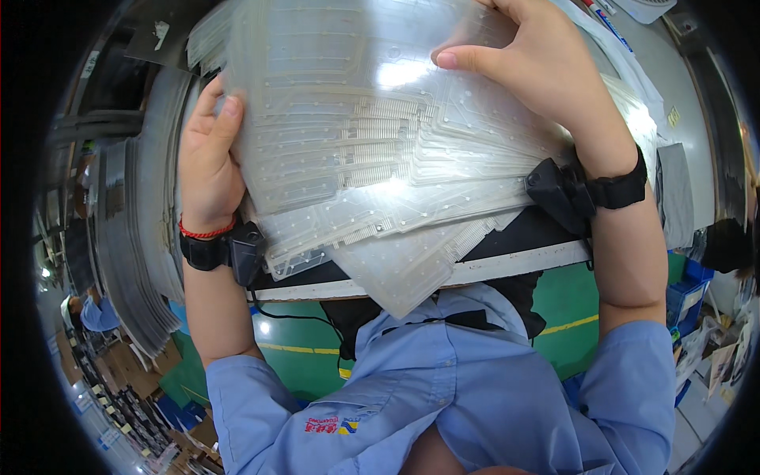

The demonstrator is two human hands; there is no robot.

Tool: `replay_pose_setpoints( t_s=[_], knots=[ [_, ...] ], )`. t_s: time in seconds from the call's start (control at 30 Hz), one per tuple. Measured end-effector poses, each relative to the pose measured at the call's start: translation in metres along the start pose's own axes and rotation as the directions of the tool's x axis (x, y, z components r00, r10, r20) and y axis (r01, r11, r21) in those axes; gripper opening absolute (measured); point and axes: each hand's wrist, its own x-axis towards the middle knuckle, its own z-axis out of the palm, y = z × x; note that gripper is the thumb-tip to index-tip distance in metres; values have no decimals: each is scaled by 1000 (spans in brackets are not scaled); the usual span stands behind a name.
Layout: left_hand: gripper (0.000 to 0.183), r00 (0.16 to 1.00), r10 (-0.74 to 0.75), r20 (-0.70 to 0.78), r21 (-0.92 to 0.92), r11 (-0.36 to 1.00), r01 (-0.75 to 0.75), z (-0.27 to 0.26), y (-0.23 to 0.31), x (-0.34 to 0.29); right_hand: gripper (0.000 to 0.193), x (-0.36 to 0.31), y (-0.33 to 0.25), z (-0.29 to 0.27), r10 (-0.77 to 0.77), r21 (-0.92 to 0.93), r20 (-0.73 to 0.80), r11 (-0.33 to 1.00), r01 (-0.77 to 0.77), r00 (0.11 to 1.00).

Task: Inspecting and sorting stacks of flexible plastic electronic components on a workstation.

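Observation:
A thick, fanned pile of clear plastic circuit sheets (309, 150) with fine printed traces and dots lies in front of me, its layers stepped unevenly. At its left edge, my left hand (212, 154) is closed on the sheets, thumb on the near face and fingers curled round the side. Over the upper right of the pile, my right hand (538, 67) is spread, thumb stretched leftward against the top sheet. Its other fingers reach up and are partly cut off by the picture's edge. One sheet corner (404, 277) juts out over the table's front edge.
The white table edge (507, 264) runs just before my body. Tall stacked grey sheets (131, 237) stand at the left. Pens (609, 28) lie at the upper right, near a grey cloth-like piece (674, 194). A blue bin (687, 297) is at the right.

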Motion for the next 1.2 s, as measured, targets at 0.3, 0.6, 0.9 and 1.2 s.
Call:
replay_pose_setpoints(
  t_s=[0.3,0.6,0.9,1.2],
  knots=[
    [38,999,-53,-8,4,999,53,1,1,3,37,-7,-18,-2,-71,-84,-92,995,63,993],
    [36,996,-84,-27,-44,996,82,-2,-2,4,37,0,-10,-3,28,-16,-53,999,-29,998],
    [38,991,-98,-91,-8,995,98,5,3,2,36,-1,-7,-3,-11,-3,-92,1000,11,996],
    [35,997,-69,42,-141,987,74,7,4,0,30,-1,3,-3,-68,129,-73,989,77,995]
  ],
)
